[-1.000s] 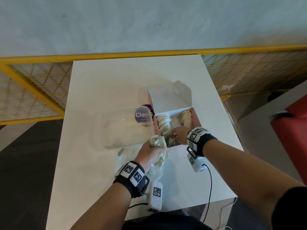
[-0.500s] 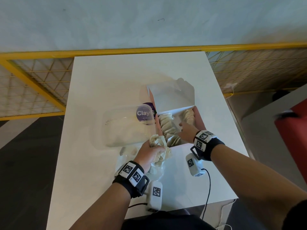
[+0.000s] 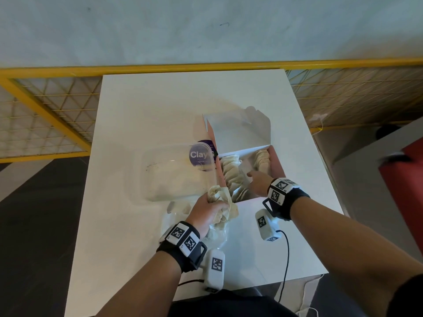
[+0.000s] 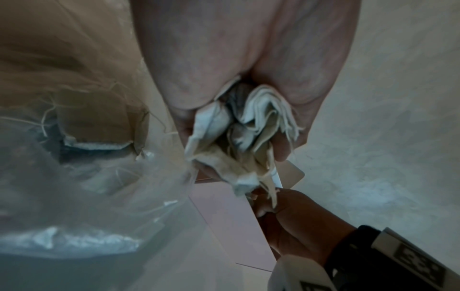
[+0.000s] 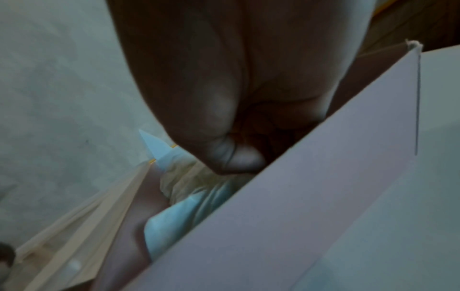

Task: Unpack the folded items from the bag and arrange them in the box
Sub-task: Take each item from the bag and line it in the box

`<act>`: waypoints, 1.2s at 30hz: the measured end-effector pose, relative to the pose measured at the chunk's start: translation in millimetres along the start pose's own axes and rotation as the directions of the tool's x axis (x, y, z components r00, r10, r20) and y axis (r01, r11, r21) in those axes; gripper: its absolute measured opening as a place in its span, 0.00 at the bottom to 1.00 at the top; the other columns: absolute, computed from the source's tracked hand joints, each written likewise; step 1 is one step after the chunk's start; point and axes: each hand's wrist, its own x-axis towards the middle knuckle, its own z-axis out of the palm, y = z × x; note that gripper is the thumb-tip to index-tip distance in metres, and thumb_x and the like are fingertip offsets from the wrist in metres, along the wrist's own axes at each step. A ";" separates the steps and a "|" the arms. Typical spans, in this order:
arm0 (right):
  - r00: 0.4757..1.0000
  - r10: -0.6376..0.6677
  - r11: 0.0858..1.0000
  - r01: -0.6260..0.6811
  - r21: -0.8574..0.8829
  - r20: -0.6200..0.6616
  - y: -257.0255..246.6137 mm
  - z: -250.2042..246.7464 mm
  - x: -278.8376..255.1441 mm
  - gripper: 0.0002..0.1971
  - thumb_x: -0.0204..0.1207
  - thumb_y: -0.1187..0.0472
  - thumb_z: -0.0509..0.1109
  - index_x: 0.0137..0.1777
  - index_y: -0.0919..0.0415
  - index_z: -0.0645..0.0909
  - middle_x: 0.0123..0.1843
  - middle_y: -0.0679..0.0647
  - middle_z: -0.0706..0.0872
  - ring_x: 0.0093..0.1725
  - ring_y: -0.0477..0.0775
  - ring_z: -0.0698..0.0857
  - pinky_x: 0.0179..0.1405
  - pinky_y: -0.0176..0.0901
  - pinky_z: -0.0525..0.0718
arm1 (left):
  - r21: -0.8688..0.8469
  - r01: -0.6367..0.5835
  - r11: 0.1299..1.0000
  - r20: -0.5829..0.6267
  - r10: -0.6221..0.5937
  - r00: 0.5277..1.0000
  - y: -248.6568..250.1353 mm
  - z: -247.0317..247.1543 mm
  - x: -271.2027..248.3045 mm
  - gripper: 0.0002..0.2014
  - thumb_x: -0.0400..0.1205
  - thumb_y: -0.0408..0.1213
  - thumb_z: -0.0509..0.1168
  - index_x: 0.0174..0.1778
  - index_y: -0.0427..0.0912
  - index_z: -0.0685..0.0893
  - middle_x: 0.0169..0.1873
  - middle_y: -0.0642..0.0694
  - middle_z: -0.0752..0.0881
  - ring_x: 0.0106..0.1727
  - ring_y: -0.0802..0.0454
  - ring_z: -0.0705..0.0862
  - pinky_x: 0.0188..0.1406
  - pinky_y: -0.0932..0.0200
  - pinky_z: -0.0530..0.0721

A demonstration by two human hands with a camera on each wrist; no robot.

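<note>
A pink-and-white cardboard box stands on the white table with its lid raised. Two rows of cream folded items lie inside. My left hand grips a bunch of cream folded items just outside the box's near-left corner; the left wrist view shows this bunch crumpled in the palm. My right hand reaches into the box between the rows. In the right wrist view its thumb lies on a folded item, and the box wall hides the fingers.
A clear plastic bag with a purple "Clay" label lies left of the box. Crumpled clear plastic sits under my left wrist. A yellow mesh fence runs behind the table. A cable hangs off the near edge.
My right hand has moved from the box's near-left corner, beside my left hand, to the right and deeper into the box. The left hand keeps its grip on the bunch.
</note>
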 end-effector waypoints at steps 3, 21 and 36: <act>0.998 -0.012 0.997 0.016 -0.071 0.058 -1.3 -1.0 -2.1 0.22 0.80 0.58 0.62 0.73 0.63 0.69 0.70 0.60 0.78 0.66 0.59 0.79 0.66 0.48 0.79 | 0.019 -0.001 1.000 -0.008 0.001 1.000 0.3 -0.1 -0.4 0.07 0.68 0.26 0.70 0.37 0.42 0.83 0.28 0.44 0.84 0.34 0.45 0.84 0.28 0.59 0.79; 0.730 -0.684 0.728 0.680 0.090 0.022 -65.6 45.7 -68.4 0.39 0.66 0.71 0.74 0.75 0.47 0.66 0.69 0.52 0.72 0.62 0.49 0.76 0.62 0.37 0.76 | 0.530 -0.350 0.772 0.133 0.332 0.934 27.7 -50.0 -79.5 0.11 0.72 0.30 0.71 0.41 0.52 0.81 0.32 0.58 0.82 0.34 0.59 0.79 0.38 0.64 0.75; 0.863 -0.477 0.723 0.494 0.483 -0.169 -69.0 56.5 -101.6 0.06 0.76 0.59 0.70 0.50 0.56 0.87 0.43 0.42 0.88 0.45 0.39 0.85 0.50 0.26 0.78 | 0.003 -0.416 0.909 0.016 0.416 0.909 57.3 -88.1 -126.5 0.07 0.69 0.24 0.67 0.40 0.36 0.84 0.37 0.37 0.85 0.34 0.50 0.85 0.27 0.66 0.79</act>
